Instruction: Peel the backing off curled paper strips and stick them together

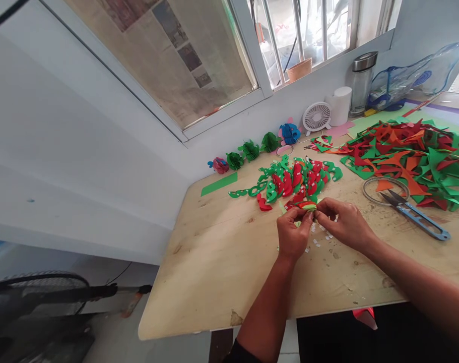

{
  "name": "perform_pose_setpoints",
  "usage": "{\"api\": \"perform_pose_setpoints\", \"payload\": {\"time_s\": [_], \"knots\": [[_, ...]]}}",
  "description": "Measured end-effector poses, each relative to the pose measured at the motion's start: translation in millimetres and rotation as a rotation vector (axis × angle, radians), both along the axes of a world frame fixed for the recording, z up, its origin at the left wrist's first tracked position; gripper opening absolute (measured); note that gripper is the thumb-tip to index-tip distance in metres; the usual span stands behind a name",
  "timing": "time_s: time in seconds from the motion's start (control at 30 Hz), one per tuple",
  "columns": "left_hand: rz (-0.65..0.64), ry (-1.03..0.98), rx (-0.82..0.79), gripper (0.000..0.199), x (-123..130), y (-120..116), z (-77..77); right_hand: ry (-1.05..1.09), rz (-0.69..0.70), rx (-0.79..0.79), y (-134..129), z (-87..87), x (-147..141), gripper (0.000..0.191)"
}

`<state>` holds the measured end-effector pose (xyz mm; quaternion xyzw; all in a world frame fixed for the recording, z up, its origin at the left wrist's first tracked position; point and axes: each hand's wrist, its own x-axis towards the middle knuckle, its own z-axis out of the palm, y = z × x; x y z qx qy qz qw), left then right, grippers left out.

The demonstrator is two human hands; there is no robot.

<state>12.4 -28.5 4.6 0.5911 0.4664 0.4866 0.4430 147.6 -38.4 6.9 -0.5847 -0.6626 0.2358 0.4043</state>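
A small folded paper piece (310,206), light green with red and orange, is held between my two hands over the table. My left hand (294,233) pinches its lower left side with closed fingers. From the right, my right hand (340,222) closes its thumb and fingers on the other end; the fingertips partly hide the piece. Just beyond them lies a heap of red and green curled paper cut-outs (285,182) with small white squares on them. Tiny white paper bits (316,243) are scattered beside and under my hands.
Blue thread snips (421,218) and a metal ring (365,194) lie right, before a pile of paper scraps (406,156). Paper pompoms (251,149), a small white fan (317,117) and a glass bottle (359,91) line the wall. A green strip (219,184) lies on the wooden table (214,262).
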Motion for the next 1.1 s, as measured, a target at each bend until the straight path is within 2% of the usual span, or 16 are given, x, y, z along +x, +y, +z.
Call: {"api": "perform_pose_setpoints", "payload": {"time_s": [0.17, 0.37, 0.53, 0.8, 1.1], "knots": [[-0.005, 0.035, 0.01, 0.012, -0.4, -0.1, -0.3, -0.003, 0.002, -0.03, 0.4, -0.4, 0.8, 0.012], [-0.063, -0.095, -0.038, 0.014, -1.2, 3.3, -8.8, 0.032, 0.001, -0.059, 1.0, -0.9, 2.2, 0.012], [-0.053, -0.093, -0.035, 0.014, -1.6, 3.1, -8.8, 0.021, 0.02, -0.022, 0.2, -0.2, 1.3, 0.014], [-0.059, -0.136, -0.057, 0.014, -1.6, 4.1, -11.1, 0.032, 0.015, -0.076, 0.9, -1.0, 2.0, 0.011], [-0.034, -0.185, -0.105, 0.017, -1.5, 6.3, -13.4, 0.007, 0.051, -0.004, 1.0, 1.1, 0.8, 0.015]]}}
